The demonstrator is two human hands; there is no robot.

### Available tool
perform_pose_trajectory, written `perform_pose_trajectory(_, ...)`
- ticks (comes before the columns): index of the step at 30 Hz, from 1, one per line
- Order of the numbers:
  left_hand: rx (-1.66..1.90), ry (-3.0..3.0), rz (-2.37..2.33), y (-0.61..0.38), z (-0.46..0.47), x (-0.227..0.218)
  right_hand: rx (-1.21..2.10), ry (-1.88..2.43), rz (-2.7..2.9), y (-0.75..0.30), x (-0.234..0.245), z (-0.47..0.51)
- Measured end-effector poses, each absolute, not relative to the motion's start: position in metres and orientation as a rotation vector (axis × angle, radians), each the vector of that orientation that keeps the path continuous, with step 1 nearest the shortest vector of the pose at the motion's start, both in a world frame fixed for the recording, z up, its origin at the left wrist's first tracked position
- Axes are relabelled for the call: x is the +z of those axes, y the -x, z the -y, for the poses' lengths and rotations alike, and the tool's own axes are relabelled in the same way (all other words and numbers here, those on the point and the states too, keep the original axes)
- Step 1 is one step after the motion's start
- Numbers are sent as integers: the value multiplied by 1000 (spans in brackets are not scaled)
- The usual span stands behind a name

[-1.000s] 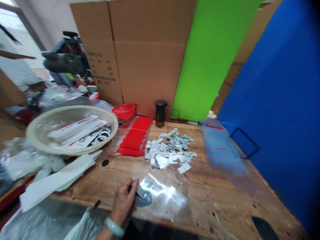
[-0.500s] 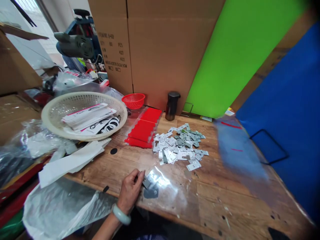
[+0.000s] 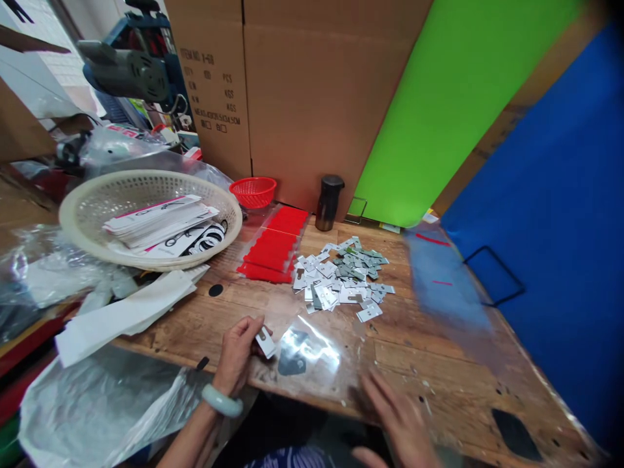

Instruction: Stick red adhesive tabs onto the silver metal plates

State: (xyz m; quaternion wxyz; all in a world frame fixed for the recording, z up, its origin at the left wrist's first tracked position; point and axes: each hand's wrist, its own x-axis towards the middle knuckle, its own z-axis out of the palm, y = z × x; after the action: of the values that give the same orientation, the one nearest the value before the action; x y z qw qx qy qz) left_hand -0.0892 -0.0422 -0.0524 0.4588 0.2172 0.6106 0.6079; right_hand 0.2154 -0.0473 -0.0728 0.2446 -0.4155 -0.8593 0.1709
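Observation:
My left hand (image 3: 240,351), with a pale bangle at the wrist, pinches a small flat metal plate (image 3: 266,342) with a dark slot in it, just above the table's near edge. To its right lies a shiny clear plastic sheet (image 3: 319,354) with a dark patch showing beside the glare. My right hand (image 3: 397,416) is at the near edge, blurred by motion, fingers stretched out and thumb apart, with nothing visible in it. Beyond both hands a loose heap of similar metal plates (image 3: 336,274) is spread on the wooden table (image 3: 419,338).
A pale plastic basket (image 3: 68,224) holding printed cards stands at left, with white paper strips (image 3: 127,315) before it. Red pieces in clear plastic (image 3: 273,246), a red basket (image 3: 253,192) and a dark cup (image 3: 329,203) line the back. Clear bags (image 3: 441,279) lie right.
My right hand has come into view at the near edge. My left hand has shifted slightly up and left, and the metal plate now faces up more plainly. The view has moved a little.

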Motion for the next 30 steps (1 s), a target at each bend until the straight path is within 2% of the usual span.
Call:
perform_pose_trajectory(2, 1546, -353, -1386, 97, 42, -45, 307, 820, 2627, -189, -92, 41)
perform_pose_trajectory(4, 1582, -230, -1335, 107, 42, -38, 166, 690, 2707, -168, -109, 40)
perform_pose_trajectory(11, 1657, 180, -1290, 129, 41, -23, -112, 681, 2704, -166, -121, 43)
perform_pose_trajectory(14, 1661, 223, -1291, 131, 40, -25, -28, 598, 2701, -176, -109, 40)
perform_pose_trajectory(19, 1636, 237, -1319, 129, 35, -28, 151, 766, 2828, -176, -86, 37)
perform_pose_trajectory(23, 1642, 252, -1315, 128, 35, -27, 14, 790, 2766, -169, -91, 34)
perform_pose_trajectory(27, 1629, 267, -1310, 129, 38, -27, -103, 601, 2563, -168, -92, 33)
perform_pose_trajectory(30, 1623, 267, -1325, 129, 37, -27, 168, 532, 2567, -174, -67, 33)
